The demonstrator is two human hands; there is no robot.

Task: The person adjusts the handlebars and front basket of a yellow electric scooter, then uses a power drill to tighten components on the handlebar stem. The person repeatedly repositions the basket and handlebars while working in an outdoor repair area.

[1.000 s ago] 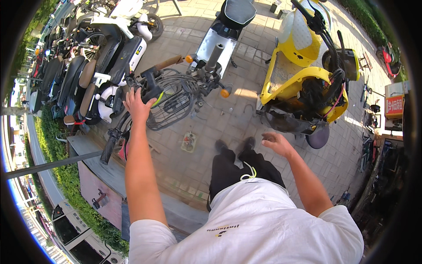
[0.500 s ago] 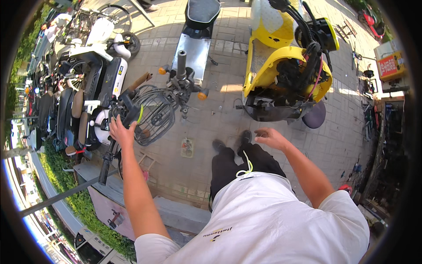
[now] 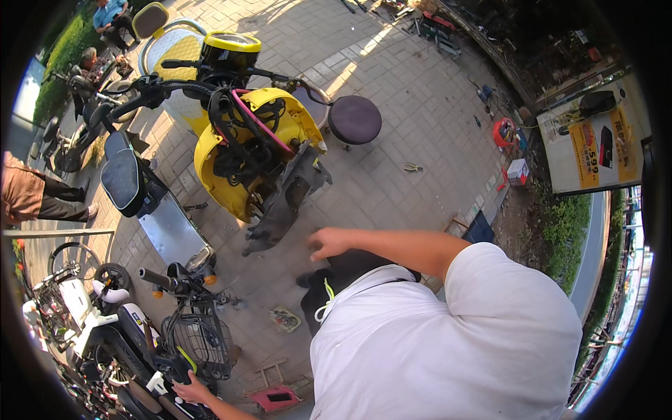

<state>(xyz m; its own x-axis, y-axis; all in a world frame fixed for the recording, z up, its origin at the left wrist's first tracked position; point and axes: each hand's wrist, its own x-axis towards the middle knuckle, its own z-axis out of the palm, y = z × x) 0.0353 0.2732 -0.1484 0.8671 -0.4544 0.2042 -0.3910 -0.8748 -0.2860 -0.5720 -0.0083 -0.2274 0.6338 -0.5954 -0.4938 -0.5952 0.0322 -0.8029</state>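
The right hand (image 3: 327, 243) hung loosely curled and empty just beside the yellow scooter's (image 3: 245, 150) stripped grey panel (image 3: 283, 203), while the left hand (image 3: 192, 390) rested, fingers bent, below a bicycle's wire basket (image 3: 199, 339).

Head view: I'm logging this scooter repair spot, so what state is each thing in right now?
Yellow scooter: front panels off, wiring and pink cable exposed.
Dark panel: hanging loose from the scooter.
Right hand: open, empty, next to the dark panel.
Left hand: on a parked bike behind the wire basket.
Stool: upright, nothing on it.
Pliers: lying on the paving.
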